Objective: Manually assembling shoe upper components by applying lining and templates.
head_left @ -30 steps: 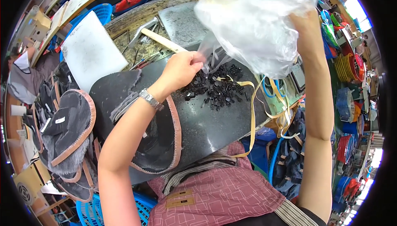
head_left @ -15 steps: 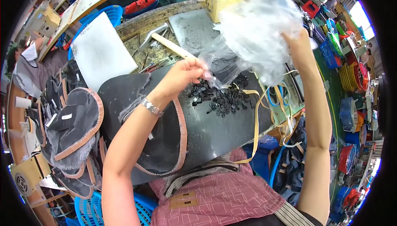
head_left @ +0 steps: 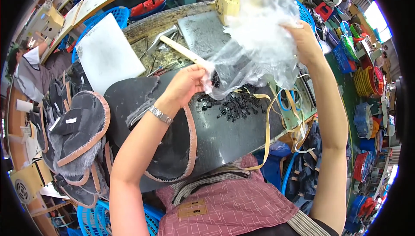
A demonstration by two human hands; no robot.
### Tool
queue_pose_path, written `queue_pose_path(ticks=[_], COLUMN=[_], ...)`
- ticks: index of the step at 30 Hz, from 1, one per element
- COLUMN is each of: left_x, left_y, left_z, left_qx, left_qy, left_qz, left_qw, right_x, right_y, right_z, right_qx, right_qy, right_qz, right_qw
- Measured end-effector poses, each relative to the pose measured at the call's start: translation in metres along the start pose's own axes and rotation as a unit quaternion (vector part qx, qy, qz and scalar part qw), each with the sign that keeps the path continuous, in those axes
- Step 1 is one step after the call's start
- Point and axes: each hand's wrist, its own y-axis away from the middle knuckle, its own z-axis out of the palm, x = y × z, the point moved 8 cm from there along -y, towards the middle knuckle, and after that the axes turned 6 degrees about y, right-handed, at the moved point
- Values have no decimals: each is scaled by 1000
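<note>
A crumpled clear plastic bag point(head_left: 259, 41) hangs stretched between my two hands over the workbench. My left hand point(head_left: 190, 80), with a metal watch on its wrist, is closed on the bag's lower left edge. Higher up, my right hand point(head_left: 300, 41) grips the bag's right side. Beneath the bag, small black pieces point(head_left: 235, 108) lie in a loose heap on the dark board point(head_left: 225, 136); the bag hides part of them. A hammer point(head_left: 183, 50) with a pale handle lies just beyond my left hand, its handle end close to my fingers.
Dark fleecy pieces with pinkish stitched edging point(head_left: 84, 128) are stacked at the left, beside a white slab point(head_left: 108, 52). A cream machine with a pointed horn point(head_left: 227, 4) stands at the back. Yellowish straps point(head_left: 269, 128) trail over the bench's right edge. Blue baskets point(head_left: 93, 221) stand below.
The bag has spread out and sunk a little, its lower part pulled wider. My right hand has moved slightly left and up; my left hand still holds the edge, slightly lower.
</note>
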Motion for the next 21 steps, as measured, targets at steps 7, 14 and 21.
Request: queue_pose_path(ticks=[7, 14, 21], left_x=[38, 34, -41], left_y=[30, 14, 39], left_z=[90, 113, 168], left_qx=[-111, -3, -80], left_qy=[305, 76, 52], left_qz=[48, 177, 61], left_qw=[945, 981, 994], right_x=[51, -1, -17], right_y=[-15, 116, 199], right_z=[1, 128, 61], right_qx=[-35, -148, 54], right_qy=[-319, 606, 414], right_qz=[23, -229, -292], right_qw=[947, 747, 860])
